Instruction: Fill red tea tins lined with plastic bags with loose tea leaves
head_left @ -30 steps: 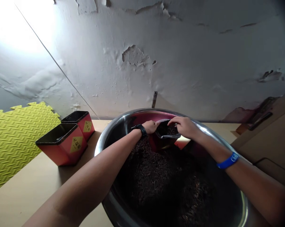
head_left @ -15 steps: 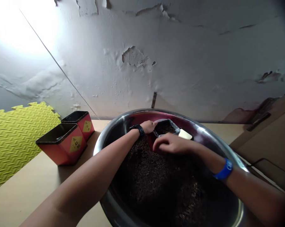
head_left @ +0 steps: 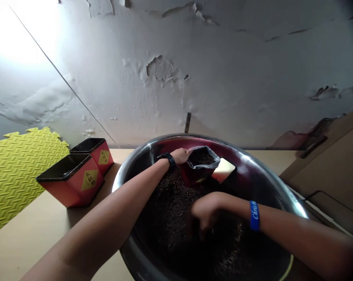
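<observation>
A large round metal basin (head_left: 126, 171) holds dark, dry, shredded leaves (head_left: 173, 207). Inside it, toward the back, stands a red box (head_left: 195, 175) lined with a clear plastic bag (head_left: 216, 159) and filled with the same dark leaves. My left hand (head_left: 180, 155), below a black wristband, grips the box's left upper edge and bag rim. Lower in the basin, my right hand (head_left: 205, 212) is down at the leaves, its fingers curled and blurred; whatever they hold is hidden. A blue wristband (head_left: 254, 215) circles that wrist.
Two red boxes with yellow labels (head_left: 77, 181) (head_left: 101, 156) stand on the table (head_left: 18, 238) left of the basin. A pale-sided box (head_left: 224, 170) lies behind the lined box's right side. Yellow foam matting (head_left: 18, 168) is at the left, cardboard (head_left: 334, 168) at the right, a peeling wall behind.
My right hand has moved down from the front of the lined box to the leaves. My left hand remains at the box's rim. The view has shifted slightly.
</observation>
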`<state>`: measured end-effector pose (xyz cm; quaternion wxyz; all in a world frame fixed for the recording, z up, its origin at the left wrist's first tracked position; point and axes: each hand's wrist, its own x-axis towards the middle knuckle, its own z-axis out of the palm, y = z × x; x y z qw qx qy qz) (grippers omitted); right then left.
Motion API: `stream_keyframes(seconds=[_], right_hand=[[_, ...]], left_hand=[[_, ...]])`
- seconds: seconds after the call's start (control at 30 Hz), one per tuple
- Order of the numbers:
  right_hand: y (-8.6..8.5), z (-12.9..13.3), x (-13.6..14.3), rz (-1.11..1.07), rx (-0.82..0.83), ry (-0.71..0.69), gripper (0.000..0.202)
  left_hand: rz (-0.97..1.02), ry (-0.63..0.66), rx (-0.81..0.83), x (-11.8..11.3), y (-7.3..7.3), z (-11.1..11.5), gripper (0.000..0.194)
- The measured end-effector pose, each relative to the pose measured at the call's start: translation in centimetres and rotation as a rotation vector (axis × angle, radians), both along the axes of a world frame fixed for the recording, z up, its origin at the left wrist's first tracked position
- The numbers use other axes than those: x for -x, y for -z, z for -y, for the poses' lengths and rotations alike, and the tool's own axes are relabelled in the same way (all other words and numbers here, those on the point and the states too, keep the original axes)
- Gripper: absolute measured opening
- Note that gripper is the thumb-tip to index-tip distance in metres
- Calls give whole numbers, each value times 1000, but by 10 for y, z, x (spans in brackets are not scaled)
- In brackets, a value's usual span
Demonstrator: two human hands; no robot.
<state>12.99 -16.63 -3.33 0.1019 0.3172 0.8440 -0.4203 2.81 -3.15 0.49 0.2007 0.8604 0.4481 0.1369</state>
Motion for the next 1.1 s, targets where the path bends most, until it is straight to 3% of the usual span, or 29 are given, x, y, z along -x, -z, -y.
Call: stream_keyframes(seconds=[0.03, 0.1, 0.17, 0.23, 0.33, 0.43, 0.57, 0.7, 0.77, 0.87, 1.0, 1.1], right_hand=[[-13, -3, -3, 52, 70, -102, 23], [-41, -9, -11, -15, 19, -107, 24], [-66, -15, -22, -144, -44, 5, 22], [-80, -21, -37, -284, -50, 196, 22], [-79, -35, -57, -547, -102, 541, 28], [-67, -50, -65, -603, -366, 742, 27], [-65, -59, -67, -306, -779, 653, 31], [-72, -54, -75, -230, -976, 647, 47], [-71, -51, -77, -138, -1012, 670, 46], [-64, -49, -70, -49, -962, 597, 46], [-58, -48, -61, -151, -992, 480, 49], [-57, -51, -66, -112, -984, 452, 48]], left_hand=[[-1, 3, -3, 0, 0, 0, 64], [-2, 19, -18, 0, -1, 2, 65], [6, 35, -46, 1, -2, 3, 65], [5, 47, -65, 1, -1, 3, 63], [-11, 76, -39, 0, 0, 2, 63], [-5, 61, -13, -1, 0, 3, 65], [18, 17, -22, -1, 0, 5, 63], [37, 27, -29, 0, 0, 6, 64], [35, 19, -33, 0, 0, 5, 62], [23, -2, -31, -1, 1, 4, 61], [23, 16, -59, -2, 2, 2, 59], [22, 15, -65, -1, 3, 2, 61]])
